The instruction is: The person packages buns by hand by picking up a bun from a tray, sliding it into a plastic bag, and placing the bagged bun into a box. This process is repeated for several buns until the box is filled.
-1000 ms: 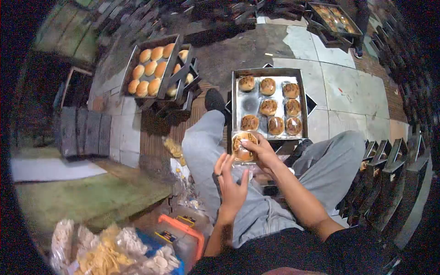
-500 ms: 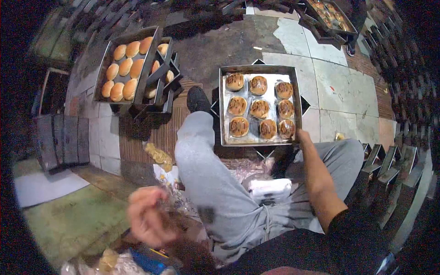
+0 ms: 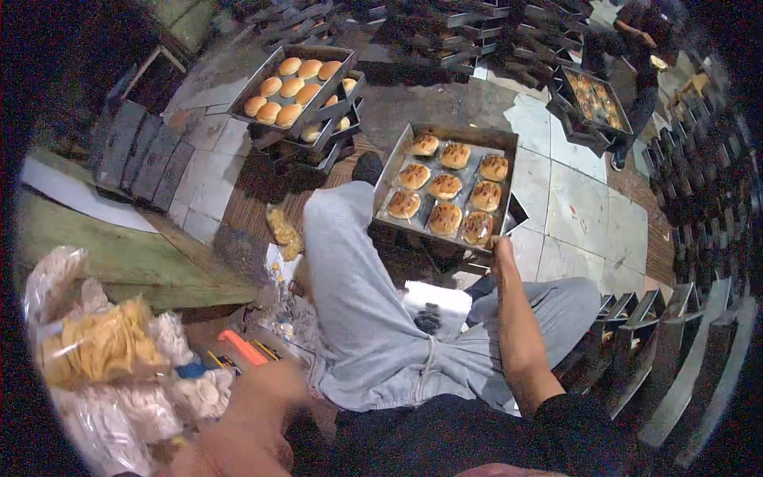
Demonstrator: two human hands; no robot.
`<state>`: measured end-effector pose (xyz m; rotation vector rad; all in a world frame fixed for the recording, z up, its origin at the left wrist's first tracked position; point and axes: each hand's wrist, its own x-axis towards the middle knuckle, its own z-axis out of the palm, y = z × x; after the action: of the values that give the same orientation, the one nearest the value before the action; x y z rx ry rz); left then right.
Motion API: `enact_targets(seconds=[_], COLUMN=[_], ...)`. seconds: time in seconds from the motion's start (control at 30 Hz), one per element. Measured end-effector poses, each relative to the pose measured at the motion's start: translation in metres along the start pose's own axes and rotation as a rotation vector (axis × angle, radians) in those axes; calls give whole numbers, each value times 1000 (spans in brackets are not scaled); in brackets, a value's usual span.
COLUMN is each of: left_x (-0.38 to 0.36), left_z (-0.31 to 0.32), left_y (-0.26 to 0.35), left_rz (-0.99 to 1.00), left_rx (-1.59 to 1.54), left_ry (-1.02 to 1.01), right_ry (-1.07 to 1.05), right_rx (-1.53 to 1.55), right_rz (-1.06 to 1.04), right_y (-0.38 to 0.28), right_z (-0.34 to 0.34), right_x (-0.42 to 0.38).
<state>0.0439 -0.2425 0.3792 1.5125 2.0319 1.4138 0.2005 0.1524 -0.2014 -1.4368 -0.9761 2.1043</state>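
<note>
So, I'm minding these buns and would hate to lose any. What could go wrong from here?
The right hand is at one corner of the near tray, so an uneven tug might send its dark-streaked buns sliding together. The stack of trays beyond the left knee sits at uneven angles; a knock could tip it and spill the plain buns on top.

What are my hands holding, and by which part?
Your right hand grips the bun tray by its near right corner; the left hand is too blurred to tell.
</note>
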Motion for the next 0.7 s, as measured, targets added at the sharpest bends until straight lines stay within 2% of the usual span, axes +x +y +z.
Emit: enact_targets(seconds=[0.03,0.13,0.17,0.23,0.27,0.3,0.33,0.37,0.4,0.43,0.47,0.5,0.53,0.57,0.6,0.63,0.67,0.7], left_x=[-3,-10,-12,-16,-17,-17,-17,-15,-12,-6,-1,2,6,7,11,19,21,48], left_z=[-3,-10,-12,-19,-23,-27,-28,-22,-6,1,-1,-3,-4,-5,-7,-6,-21,-15], left_y=[11,37,44,52,53,52,57,34,-6,-31,-38,-45,-51,-61,-71,-102,-138,-177], left_rz=[-10,-41,-55,-89,-101,-109,-116,-104,265,634,663,661,662,659,647,679,627,591], left_rx=[-2,-10,-10,-10,-12,-20,-36,-58,-457,-863,-909,-923,-947,-980,-1013,-1021,-877,-948], left_ry=[-26,-103,-126,-183,-213,-247,-283,-290,-220,-148,-194,-110,-40,24,86,-30,-206,-369], right_ry=[4,14,-53,-146,-243,-184,-99,-69,-163,-201,-414,-584,-562,-310,-229,-461,-677,-600], right_rx=[-2,360,413,427,580,628,674,643,690,690,644,693,599,725,732,510,258,248], right_rz=[-11,-1,-40,-327,-388,-327,-400,-435,-538,-682,-854,-878,-1098,-1007,-1099,-1182,-1220,-1280], right_y=[-9,-58,-78,-93,-99,-112,-145,-171,-194,-236,-246,-281,-313,-339,-358,-375,-386,-394], right_z=[2,42,55,54,49,38,59,55,46,86,31,61,58,46,46,57,66,69], right_x=[-7,-61,-84,-101,-93,-86,-133,-157,-161,-231,-198,-270,-292,-322,-370,-421,-461,-484])
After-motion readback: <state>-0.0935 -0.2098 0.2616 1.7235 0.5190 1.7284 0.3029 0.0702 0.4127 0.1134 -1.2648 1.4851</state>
